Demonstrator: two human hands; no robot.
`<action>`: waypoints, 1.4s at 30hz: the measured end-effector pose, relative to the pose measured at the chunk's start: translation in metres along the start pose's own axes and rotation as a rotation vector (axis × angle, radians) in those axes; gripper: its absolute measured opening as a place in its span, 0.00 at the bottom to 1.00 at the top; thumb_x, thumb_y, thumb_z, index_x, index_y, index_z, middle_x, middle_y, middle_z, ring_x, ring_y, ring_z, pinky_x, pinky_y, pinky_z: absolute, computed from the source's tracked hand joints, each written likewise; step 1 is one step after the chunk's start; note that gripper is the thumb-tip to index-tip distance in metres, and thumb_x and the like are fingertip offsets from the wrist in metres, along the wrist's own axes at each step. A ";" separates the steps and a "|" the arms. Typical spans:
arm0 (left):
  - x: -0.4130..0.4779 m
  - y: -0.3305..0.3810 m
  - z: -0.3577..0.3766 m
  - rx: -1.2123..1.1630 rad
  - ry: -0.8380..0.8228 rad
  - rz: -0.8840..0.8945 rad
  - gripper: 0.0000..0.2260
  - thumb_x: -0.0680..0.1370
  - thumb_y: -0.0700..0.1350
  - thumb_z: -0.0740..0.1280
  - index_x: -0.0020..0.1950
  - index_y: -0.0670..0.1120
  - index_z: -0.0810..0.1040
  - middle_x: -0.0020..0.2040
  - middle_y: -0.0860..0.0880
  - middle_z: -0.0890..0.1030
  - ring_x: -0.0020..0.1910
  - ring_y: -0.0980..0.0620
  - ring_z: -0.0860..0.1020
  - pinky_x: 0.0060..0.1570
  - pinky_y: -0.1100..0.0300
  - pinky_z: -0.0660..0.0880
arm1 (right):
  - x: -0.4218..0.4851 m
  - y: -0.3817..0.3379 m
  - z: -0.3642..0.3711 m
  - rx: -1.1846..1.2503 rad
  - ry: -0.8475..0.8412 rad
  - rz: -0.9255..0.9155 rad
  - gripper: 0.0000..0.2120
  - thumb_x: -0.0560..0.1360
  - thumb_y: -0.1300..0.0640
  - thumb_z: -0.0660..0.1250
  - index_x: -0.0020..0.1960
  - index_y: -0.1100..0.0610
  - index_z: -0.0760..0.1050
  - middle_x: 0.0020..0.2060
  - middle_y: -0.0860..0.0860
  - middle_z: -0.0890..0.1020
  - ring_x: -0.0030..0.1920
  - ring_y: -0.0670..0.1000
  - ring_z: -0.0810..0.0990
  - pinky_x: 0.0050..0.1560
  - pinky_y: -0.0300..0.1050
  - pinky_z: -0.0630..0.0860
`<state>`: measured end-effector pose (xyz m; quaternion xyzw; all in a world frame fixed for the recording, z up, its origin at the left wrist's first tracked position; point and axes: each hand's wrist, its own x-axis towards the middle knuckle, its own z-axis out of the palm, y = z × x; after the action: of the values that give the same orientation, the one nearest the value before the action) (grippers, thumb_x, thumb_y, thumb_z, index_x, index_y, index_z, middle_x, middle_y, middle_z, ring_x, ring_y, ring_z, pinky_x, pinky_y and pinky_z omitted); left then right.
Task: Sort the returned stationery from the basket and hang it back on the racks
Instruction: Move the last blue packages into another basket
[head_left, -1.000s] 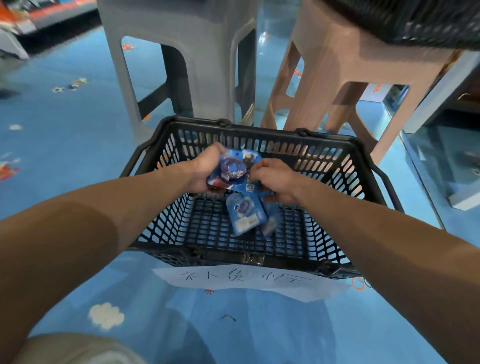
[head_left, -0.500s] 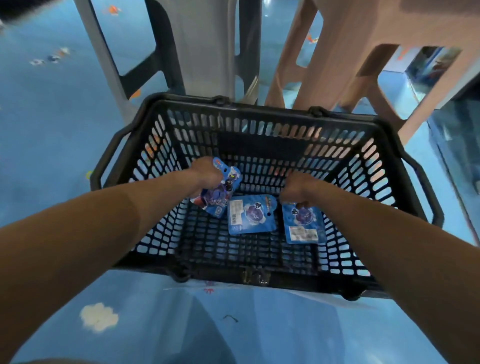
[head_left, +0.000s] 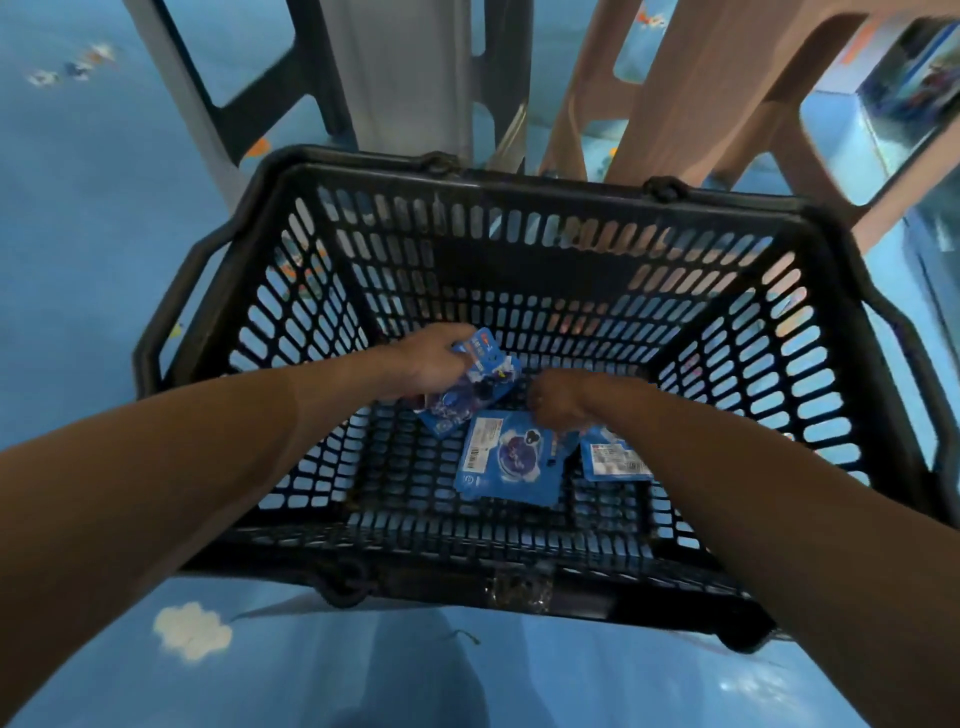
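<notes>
Three lots of blue packs are in our black basket (head_left: 545, 182). Our left hand (head_left: 421, 366) grips a small bunch (head_left: 467, 400) above the mesh floor. The middle pack (head_left: 506, 460) lies flat, with the right pack (head_left: 615, 460) just beside it. Our right hand (head_left: 561, 400) curls over their top edges; whether it pinches either, we cannot tell.

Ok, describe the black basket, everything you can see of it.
The basket is black plastic by its look: slotted walls and bottom, a solid panel in the far wall, a thick rim, handles folded down at the sides. It stands upright on the blue floor before a grey stool and a brown stool. Inside, the left hand holds one packet, a second packet and a third packet lie flat on its bottom, and the right hand curls over them.
</notes>
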<state>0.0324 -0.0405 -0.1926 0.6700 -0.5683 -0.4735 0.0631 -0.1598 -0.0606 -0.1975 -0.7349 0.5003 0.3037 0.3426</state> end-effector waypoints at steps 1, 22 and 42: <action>-0.002 -0.001 0.000 -0.019 -0.008 0.004 0.15 0.87 0.47 0.59 0.74 0.51 0.73 0.68 0.44 0.78 0.58 0.45 0.81 0.53 0.50 0.82 | -0.003 0.001 -0.004 0.205 0.020 0.006 0.08 0.83 0.60 0.61 0.60 0.58 0.75 0.49 0.55 0.79 0.38 0.50 0.77 0.35 0.43 0.75; -0.023 0.047 0.015 -0.316 -0.061 0.251 0.31 0.66 0.37 0.84 0.65 0.45 0.76 0.54 0.48 0.86 0.51 0.52 0.86 0.54 0.55 0.83 | -0.055 0.006 -0.055 1.682 0.175 0.331 0.16 0.86 0.57 0.54 0.55 0.64 0.78 0.45 0.60 0.81 0.36 0.53 0.83 0.21 0.40 0.77; 0.011 0.022 0.016 -0.169 0.045 -0.088 0.14 0.67 0.39 0.82 0.49 0.42 0.84 0.45 0.48 0.86 0.43 0.51 0.84 0.39 0.61 0.79 | -0.007 0.026 0.004 -0.177 0.144 0.406 0.30 0.77 0.46 0.67 0.73 0.61 0.69 0.68 0.58 0.73 0.68 0.59 0.73 0.64 0.53 0.76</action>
<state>0.0046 -0.0496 -0.1942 0.6972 -0.4947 -0.5067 0.1112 -0.1865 -0.0603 -0.1995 -0.6660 0.6325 0.3560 0.1720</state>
